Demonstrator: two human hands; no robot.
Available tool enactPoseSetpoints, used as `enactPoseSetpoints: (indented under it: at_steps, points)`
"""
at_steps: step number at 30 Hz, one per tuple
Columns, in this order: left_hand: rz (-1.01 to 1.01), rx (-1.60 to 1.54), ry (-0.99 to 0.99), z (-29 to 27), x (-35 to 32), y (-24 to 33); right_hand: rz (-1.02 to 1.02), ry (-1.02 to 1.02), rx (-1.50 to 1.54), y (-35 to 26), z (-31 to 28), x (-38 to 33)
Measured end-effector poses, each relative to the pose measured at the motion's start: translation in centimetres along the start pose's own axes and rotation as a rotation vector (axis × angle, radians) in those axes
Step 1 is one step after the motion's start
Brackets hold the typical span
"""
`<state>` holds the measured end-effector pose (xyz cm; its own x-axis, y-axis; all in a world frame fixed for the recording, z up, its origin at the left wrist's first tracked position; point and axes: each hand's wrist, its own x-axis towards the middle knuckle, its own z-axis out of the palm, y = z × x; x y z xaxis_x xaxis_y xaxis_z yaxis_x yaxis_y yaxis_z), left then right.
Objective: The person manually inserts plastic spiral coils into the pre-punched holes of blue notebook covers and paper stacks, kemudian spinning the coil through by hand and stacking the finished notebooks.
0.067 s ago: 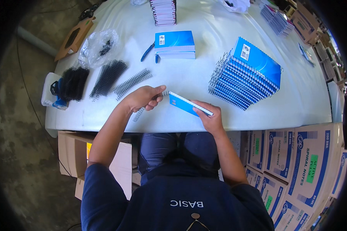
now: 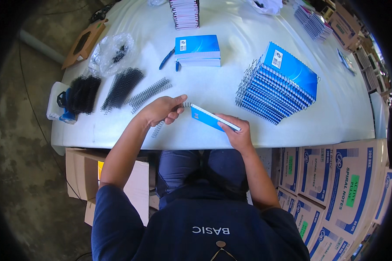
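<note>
My left hand (image 2: 164, 111) is closed around a thin wire spiral coil (image 2: 158, 129). One end of the coil pokes out past the thumb and meets the near corner of a blue notebook's edge; the other end hangs below my fingers. With my right hand (image 2: 238, 132) I grip that blue notebook (image 2: 209, 118) at its right end, thumb on one side and fingers on the other, its white page edge turned up. Whether the coil has entered the notebook's holes is too small to tell. More loose coils (image 2: 150, 94) lie just beyond my left hand.
Dark coil bundles (image 2: 122, 89) lie left, near a clear plastic bag (image 2: 111, 54). Blue-handled pliers (image 2: 167, 59) rest beside a stack of blue notebooks (image 2: 197, 50). A tall pile of spiral-bound notebooks (image 2: 276, 85) stands right. Cartons (image 2: 348, 187) are stacked below the white table (image 2: 335, 126).
The coil's lower, hanging end has shifted slightly in my left hand. Both hands and the notebook stay almost in place.
</note>
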<state>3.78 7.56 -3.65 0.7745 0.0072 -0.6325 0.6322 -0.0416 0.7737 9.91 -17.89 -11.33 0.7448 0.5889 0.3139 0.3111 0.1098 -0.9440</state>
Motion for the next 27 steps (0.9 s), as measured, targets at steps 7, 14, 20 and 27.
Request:
enactPoseSetpoints:
  at_steps: [7, 14, 20, 27]
  points:
    - [0.755, 0.501, 0.086, -0.2, -0.9, 1.1, 0.048, -0.033, 0.012, -0.6, -0.3, 0.1]
    - [0.67, 1.187, 0.189, 2.5, -3.1, 3.4, 0.066, -0.049, -0.02, -0.9, 0.1, -0.2]
    - [0.876, 1.32, 0.656, 4.7, -0.6, -6.0, -0.091, 0.085, -0.133, -1.3, 2.8, -1.6]
    - [1.13, 1.451, 1.075, 3.1, -1.8, -6.8, -0.238, -0.005, -0.191, -2.0, 4.7, -3.3]
